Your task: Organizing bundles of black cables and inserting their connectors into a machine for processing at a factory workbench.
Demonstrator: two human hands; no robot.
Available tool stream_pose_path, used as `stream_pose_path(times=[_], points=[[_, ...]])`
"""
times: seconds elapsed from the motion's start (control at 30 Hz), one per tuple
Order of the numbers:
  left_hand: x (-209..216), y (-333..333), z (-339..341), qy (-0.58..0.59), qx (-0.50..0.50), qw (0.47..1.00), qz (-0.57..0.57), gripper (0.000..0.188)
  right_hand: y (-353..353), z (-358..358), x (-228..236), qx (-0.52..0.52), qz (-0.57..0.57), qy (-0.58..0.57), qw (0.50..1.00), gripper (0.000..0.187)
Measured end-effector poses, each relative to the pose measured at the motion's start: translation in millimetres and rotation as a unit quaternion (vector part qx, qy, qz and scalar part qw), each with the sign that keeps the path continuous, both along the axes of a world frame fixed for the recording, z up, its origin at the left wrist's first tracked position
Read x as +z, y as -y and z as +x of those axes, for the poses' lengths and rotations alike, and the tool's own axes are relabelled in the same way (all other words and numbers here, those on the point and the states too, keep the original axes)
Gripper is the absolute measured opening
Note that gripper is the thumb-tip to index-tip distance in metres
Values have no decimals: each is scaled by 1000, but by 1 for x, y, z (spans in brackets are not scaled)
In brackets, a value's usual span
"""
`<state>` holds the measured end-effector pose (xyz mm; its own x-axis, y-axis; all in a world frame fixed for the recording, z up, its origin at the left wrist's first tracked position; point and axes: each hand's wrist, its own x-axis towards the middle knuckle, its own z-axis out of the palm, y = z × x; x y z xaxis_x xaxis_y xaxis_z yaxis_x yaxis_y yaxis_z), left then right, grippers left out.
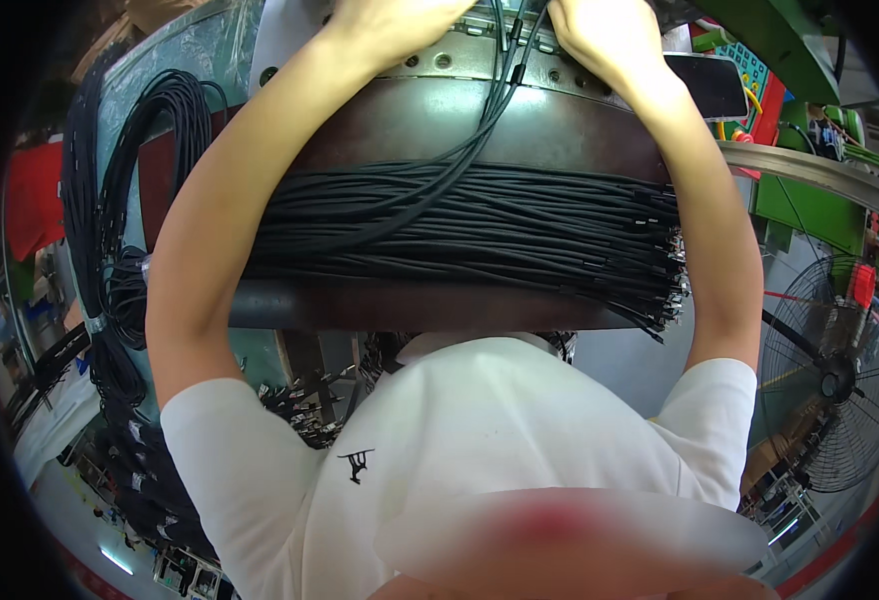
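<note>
At the upper edge, my left hand (390, 28) reaches over a metal plate with bolts (445, 62); its fingers run out of the picture. My right hand (610, 38) is across from it, over the plate's right part, with its fingers also cut off or turned away. Between the hands, several black cables (505, 75) run down from the top edge, closer to the right hand. They join a wide bundle of black cables (430, 215) lying crosswise on the dark brown bench top (380, 120). Metal-tipped ends (675, 270) gather at the bundle's right side.
Looped black cables (165, 110) hang at the left, beside clear plastic sheeting (230, 50). A dark phone-like device (708, 85) lies right of my right hand. A black fan (835, 375) stands at the right. A green machine part (780, 40) overhangs the upper right.
</note>
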<state>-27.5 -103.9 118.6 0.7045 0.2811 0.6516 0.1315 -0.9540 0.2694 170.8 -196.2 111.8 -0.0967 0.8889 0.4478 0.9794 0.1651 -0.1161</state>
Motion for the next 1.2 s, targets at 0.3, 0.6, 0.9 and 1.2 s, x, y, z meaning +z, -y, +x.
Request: stream_pose_path(times=[0.3, 0.6, 0.9, 1.2], points=[[-19, -22, 9, -73, 53, 991, 94, 18, -1, 3, -9, -14, -26, 72, 997, 22], [-21, -21, 16, -19, 127, 990, -52, 20, -4, 24, -27, 18, 134, 66, 989, 26], [-36, -23, 2, -51, 131, 987, -76, 34, -6, 31, -32, -142, -168, -324, 920, 24], [-34, -29, 0, -26, 146, 981, -126, 33, 2, 28, -32, -58, -91, -291, 951, 45]])
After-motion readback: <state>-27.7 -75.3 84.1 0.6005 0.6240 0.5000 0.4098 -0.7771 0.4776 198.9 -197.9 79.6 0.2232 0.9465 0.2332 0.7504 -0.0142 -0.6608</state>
